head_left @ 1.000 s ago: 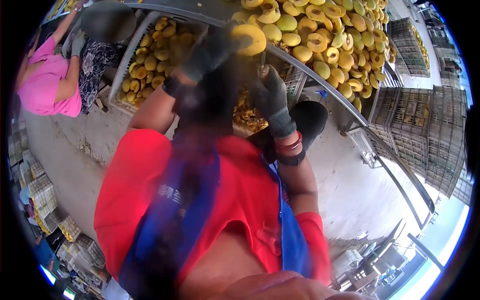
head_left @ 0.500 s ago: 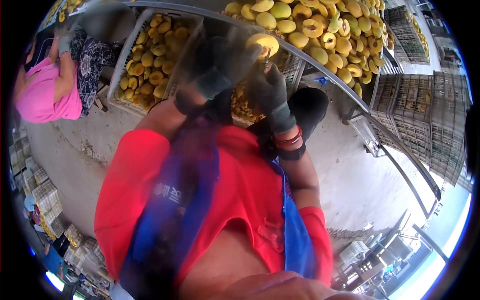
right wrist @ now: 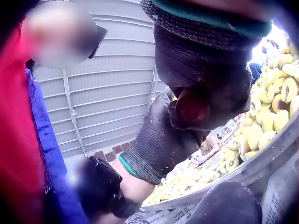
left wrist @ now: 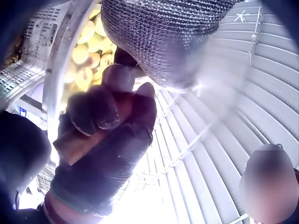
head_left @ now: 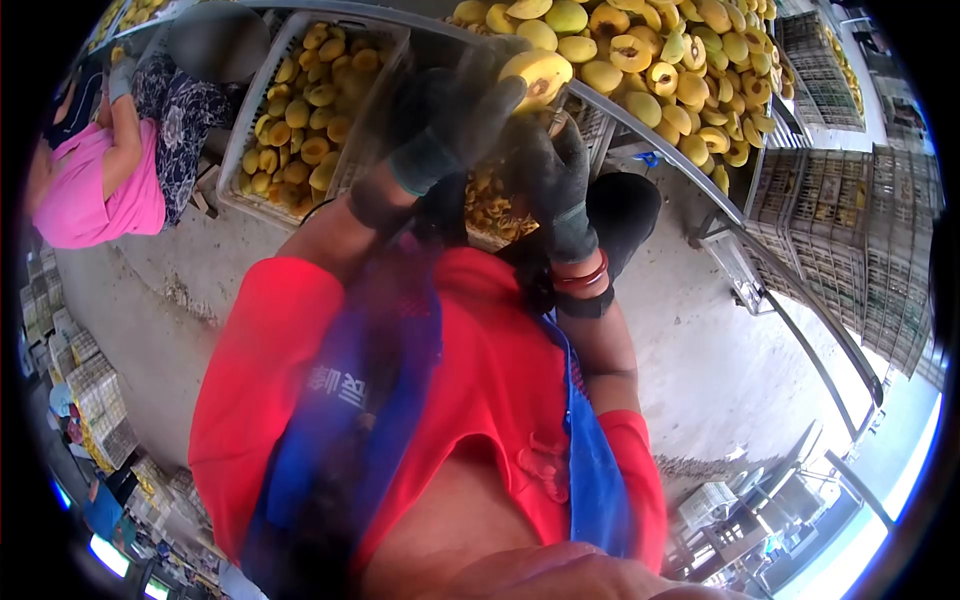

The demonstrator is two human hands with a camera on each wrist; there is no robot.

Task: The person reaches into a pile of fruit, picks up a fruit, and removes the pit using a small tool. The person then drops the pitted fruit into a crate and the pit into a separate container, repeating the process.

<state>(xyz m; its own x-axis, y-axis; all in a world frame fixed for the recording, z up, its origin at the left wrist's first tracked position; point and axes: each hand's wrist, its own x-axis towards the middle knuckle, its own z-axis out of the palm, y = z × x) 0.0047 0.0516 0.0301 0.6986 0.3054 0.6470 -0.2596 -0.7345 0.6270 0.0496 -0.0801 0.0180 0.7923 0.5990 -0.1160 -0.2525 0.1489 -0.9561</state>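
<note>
right hand (head_left: pixel 553 185) gloved, fist closed round a wooden-handled tool (left wrist: pixel 88 140), tip at the fruit | left hand (head_left: pixel 455 115) gloved, fingers wrapped round a yellow peach (head_left: pixel 540 75), held above the table rim (head_left: pixel 640 135) | judgement: keep peach steady, twist tool gently | beyond: heap of halved peaches (head_left: pixel 660 60)

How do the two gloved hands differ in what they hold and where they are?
The left hand grips a yellow fruit; the right hand grips a wooden handle. The left hand is raised higher; the right hand sits just below the fruit. Both wear dark gloves.
</note>
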